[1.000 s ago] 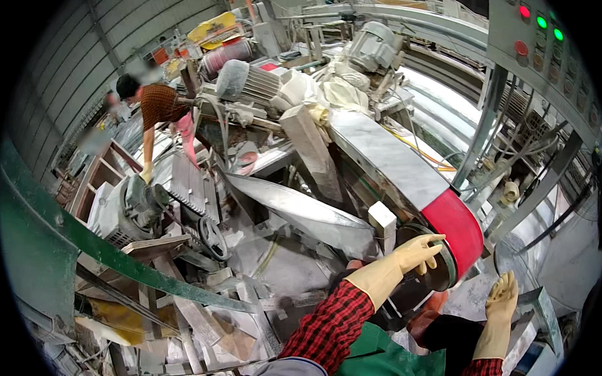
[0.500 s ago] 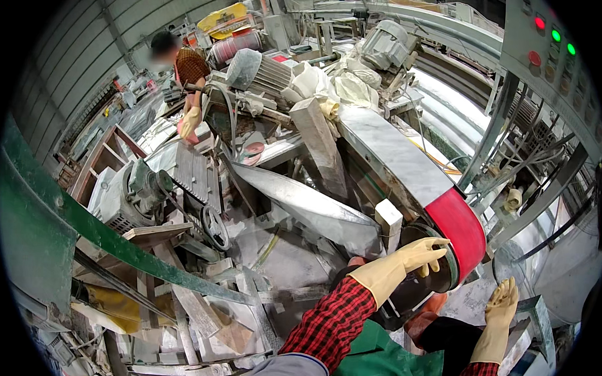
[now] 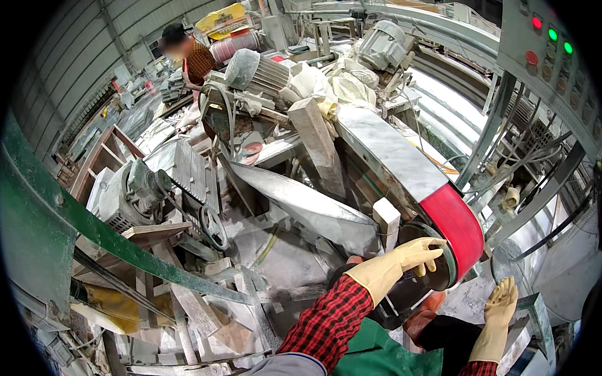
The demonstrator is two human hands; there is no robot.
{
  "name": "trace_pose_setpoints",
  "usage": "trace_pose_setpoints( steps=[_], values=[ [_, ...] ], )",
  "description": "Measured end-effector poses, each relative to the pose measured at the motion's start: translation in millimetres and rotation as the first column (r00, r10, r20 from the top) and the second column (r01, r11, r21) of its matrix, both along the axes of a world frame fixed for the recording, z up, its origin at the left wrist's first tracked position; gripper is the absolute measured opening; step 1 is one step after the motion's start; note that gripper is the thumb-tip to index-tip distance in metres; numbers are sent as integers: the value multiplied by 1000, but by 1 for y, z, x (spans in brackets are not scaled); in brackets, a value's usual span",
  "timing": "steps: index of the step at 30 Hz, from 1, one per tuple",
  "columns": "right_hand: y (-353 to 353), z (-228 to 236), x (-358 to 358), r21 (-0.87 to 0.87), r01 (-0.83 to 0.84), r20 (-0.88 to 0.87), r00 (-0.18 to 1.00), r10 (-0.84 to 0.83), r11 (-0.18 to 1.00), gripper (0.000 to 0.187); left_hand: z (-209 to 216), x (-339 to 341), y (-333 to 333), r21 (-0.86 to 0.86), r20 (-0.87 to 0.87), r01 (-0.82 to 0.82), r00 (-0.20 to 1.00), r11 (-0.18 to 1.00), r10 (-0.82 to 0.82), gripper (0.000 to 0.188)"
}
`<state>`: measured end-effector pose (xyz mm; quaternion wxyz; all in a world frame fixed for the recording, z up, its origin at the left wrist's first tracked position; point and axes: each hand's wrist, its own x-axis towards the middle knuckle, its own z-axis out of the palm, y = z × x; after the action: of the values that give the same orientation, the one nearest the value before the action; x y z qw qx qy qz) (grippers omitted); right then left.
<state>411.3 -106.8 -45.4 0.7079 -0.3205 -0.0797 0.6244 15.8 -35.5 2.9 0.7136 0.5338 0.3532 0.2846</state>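
My left hand (image 3: pixel 412 257), in a cream rubber glove, reaches over the near end of a belt machine. Its fingers are stretched out and loosely bent, with nothing visible in them. The fingertips overlap the rim of the machine's round end drum (image 3: pixel 437 269); I cannot tell if they touch it. A red belt (image 3: pixel 453 223) curves around that end, and a long pale grey, marbled strip (image 3: pixel 388 148) stretches away behind it. Lower right, my right hand (image 3: pixel 501 306), gloved alike, is open with its fingers up, beside a grey metal frame (image 3: pixel 538 322).
A pale wooden block (image 3: pixel 387 219) stands beside the drum. Left of it lies a long dusty metal trough (image 3: pixel 307 205). A control box (image 3: pixel 554 71) with lit lamps hangs upper right. A green curved bar (image 3: pixel 126 248) crosses the left. A co-worker (image 3: pixel 198 60) stands far left, behind motors.
The co-worker's head and body have shifted slightly right, and the gloved hand seen before has dropped out of sight. My hands keep nearly the same place.
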Motion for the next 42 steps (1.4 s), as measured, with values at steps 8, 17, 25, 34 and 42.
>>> trace_pose_setpoints(
  steps=[8, 17, 25, 34, 42],
  values=[
    [-2, 1, 1, -4, 1, -11, 1000, -1, 1000, 32, -1, 0, 0, -35, -4, 27, 1000, 999, -27, 61],
    [-3, 1, 1, 21, 0, -21, 1000, 0, 1000, 30, -3, 0, 1, -52, 11, 32, 999, 998, -31, 62],
    [-2, -2, 4, 34, -17, -15, 1000, 17, 999, 32, -17, 3, 4, -75, 35, 50, 998, 996, -48, 63],
    [-4, -2, 5, 72, -31, -2, 1000, 31, 997, 33, -8, 2, -1, -93, 24, 52, 998, 994, -50, 63],
    [-3, 0, 5, 53, -27, -12, 1000, 28, 998, 32, -14, 2, 1, -87, 23, 64, 998, 994, -62, 65]
  ],
)
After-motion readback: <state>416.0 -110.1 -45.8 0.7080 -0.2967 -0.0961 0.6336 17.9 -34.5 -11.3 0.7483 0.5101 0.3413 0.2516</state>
